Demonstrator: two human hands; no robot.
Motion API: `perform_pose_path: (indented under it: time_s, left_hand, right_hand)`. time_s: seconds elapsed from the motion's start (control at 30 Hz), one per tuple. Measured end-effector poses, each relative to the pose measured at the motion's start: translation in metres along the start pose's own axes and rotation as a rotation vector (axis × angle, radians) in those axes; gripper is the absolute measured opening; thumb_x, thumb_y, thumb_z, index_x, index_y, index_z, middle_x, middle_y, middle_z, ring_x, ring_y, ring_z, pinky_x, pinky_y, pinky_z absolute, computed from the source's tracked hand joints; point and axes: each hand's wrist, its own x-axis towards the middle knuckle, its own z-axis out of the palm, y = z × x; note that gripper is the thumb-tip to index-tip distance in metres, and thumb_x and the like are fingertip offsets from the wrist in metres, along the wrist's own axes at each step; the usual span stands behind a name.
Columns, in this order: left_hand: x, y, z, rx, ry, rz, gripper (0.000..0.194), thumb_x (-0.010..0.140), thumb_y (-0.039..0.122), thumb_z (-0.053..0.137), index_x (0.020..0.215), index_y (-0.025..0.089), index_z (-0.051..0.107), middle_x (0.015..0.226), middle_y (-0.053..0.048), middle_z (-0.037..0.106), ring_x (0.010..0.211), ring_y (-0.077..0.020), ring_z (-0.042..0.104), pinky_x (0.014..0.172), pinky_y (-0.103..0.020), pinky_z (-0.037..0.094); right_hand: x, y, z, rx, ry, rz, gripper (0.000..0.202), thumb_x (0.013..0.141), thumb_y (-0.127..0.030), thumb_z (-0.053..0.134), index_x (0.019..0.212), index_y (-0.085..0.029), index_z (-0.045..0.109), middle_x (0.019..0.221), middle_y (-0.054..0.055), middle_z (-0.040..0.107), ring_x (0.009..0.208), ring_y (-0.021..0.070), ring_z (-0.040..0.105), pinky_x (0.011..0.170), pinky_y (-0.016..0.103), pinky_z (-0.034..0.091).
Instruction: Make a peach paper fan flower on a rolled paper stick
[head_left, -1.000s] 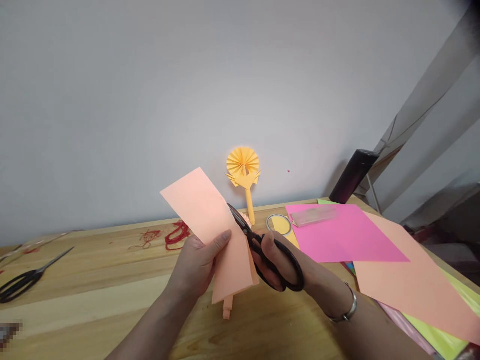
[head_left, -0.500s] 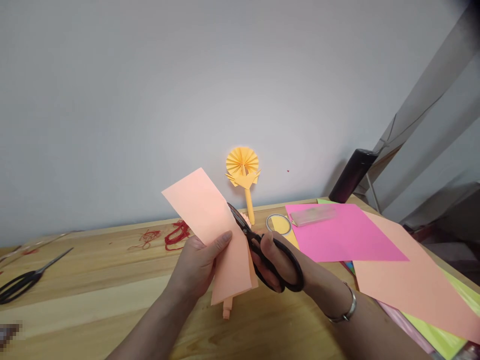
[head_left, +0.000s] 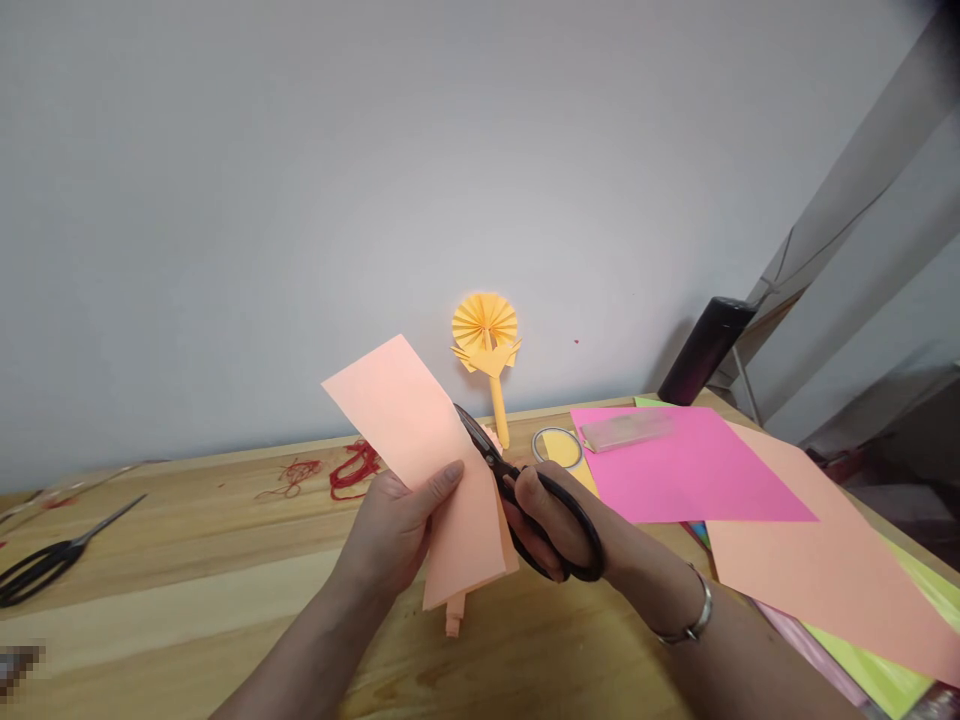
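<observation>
My left hand pinches a folded sheet of peach paper above the table, thumb on its front face. My right hand is closed round the handles of black scissors, whose blades lie at the right edge of the paper around its middle. Part of the blades is hidden by the sheet. Below the paper, a narrow peach paper piece shows on the table, mostly covered. Behind the hands, an orange folded-paper fan on a rolled stem leans against the wall.
A second pair of scissors lies at left, near red thread. A roll of tape sits behind my right hand. Pink paper, peach sheets and a clear packet cover the right side. A dark bottle stands back right.
The scissor handles have shifted very slightly up and left with my right hand. Paper and left hand are almost unchanged.
</observation>
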Motion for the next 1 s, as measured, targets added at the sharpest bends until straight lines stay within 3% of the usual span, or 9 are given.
perform_pose_path:
  time_s: [0.43, 0.77, 1.0]
  left_hand:
    - [-0.001, -0.003, -0.003, 0.004, -0.053, -0.015, 0.023, 0.07, 0.027, 0.071, 0.089, 0.014, 0.07, 0.087, -0.009, 0.073, 0.08, -0.0241, 0.067, 0.071, -0.032, 0.052]
    - [0.0, -0.004, -0.003, -0.015, -0.044, -0.02, 0.022, 0.068, 0.027, 0.072, 0.087, 0.015, 0.071, 0.084, -0.007, 0.074, 0.077, -0.0215, 0.067, 0.068, -0.029, 0.051]
    - [0.0, -0.003, -0.001, -0.012, -0.045, -0.008, 0.021, 0.068, 0.027, 0.072, 0.086, 0.015, 0.071, 0.083, -0.007, 0.073, 0.077, -0.0206, 0.067, 0.068, -0.028, 0.051]
  right_hand:
    - [-0.005, -0.011, -0.003, -0.067, -0.021, -0.044, 0.069, 0.086, -0.066, 0.008, 0.047, -0.017, 0.037, 0.038, -0.002, 0.036, 0.035, 0.0057, 0.031, 0.038, 0.021, 0.027]
    - [0.003, 0.004, 0.0, -0.001, -0.011, -0.023, 0.065, 0.086, -0.067, 0.014, 0.052, -0.017, 0.039, 0.035, -0.004, 0.038, 0.03, 0.0063, 0.035, 0.036, 0.02, 0.028]
    - [0.003, 0.001, 0.0, 0.006, -0.006, -0.021, 0.063, 0.086, -0.067, 0.019, 0.053, -0.017, 0.04, 0.033, -0.005, 0.037, 0.028, 0.0063, 0.033, 0.034, 0.021, 0.026]
